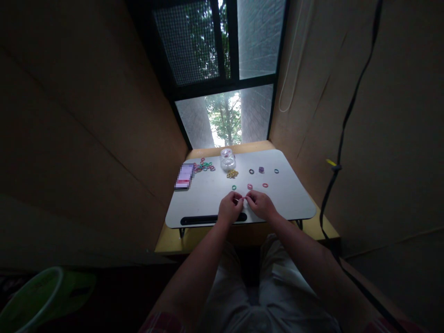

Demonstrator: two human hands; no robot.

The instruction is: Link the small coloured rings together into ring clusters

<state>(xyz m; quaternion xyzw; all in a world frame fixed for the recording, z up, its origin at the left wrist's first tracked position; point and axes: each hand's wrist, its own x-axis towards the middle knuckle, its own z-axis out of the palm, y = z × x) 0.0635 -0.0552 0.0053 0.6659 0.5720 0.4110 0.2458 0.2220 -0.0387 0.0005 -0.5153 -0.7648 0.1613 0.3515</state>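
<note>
My left hand (231,206) and my right hand (261,204) meet over the front of the white lap table. Between their closed fingertips is a small pink band (244,197), which looks like a hair tie and is mostly hidden by the fingers. Just beyond my hands lie a green ring (234,188), a pink ring (249,186) and an orange-red ring (265,185). Farther back are a dark ring (251,171), a purple stack of rings (261,170) and a teal ring (276,171). A yellow pile of rings (232,174) lies left of these.
A clear round container (228,163) stands at the back of the white table (204,199). Mixed coloured rings (204,165) lie at the back left, beside a phone (185,176). A black slot (199,220) runs along the front edge. A dark cord (343,125) hangs at right.
</note>
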